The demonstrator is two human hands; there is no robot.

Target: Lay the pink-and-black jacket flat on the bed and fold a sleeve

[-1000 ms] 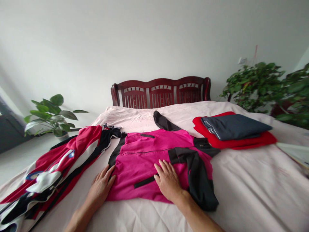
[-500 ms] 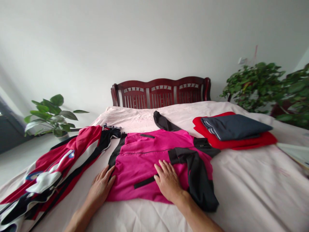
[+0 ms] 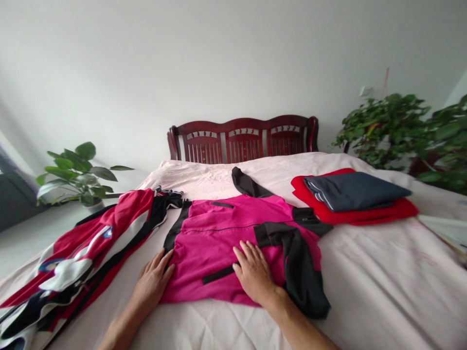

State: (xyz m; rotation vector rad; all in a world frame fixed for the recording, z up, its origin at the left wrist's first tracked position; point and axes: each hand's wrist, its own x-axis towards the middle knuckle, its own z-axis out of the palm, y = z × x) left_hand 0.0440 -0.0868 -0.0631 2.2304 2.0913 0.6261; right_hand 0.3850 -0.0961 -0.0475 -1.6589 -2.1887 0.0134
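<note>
A magenta zip jacket (image 3: pixel 211 248) with black sleeves, collar and hem lies spread sideways on the bed, its collar toward the right. Its near black sleeve (image 3: pixel 304 272) is bent across the front, while the far sleeve (image 3: pixel 248 182) points away toward the headboard. My left hand (image 3: pixel 155 274) rests with fingers outstretched on the jacket's black hem at the left. Flat on the magenta front, beside the near pocket strip, lies my right hand (image 3: pixel 253 270), fingers extended. Neither hand grips anything.
Red, white and navy clothes (image 3: pixel 98 248) lie loosely along the bed's left side. A folded dark grey garment (image 3: pixel 359 190) sits on folded red cloth (image 3: pixel 379 216) at the right. Behind stands a dark wooden headboard (image 3: pixel 244 141), with potted plants (image 3: pixel 82 172) on both sides.
</note>
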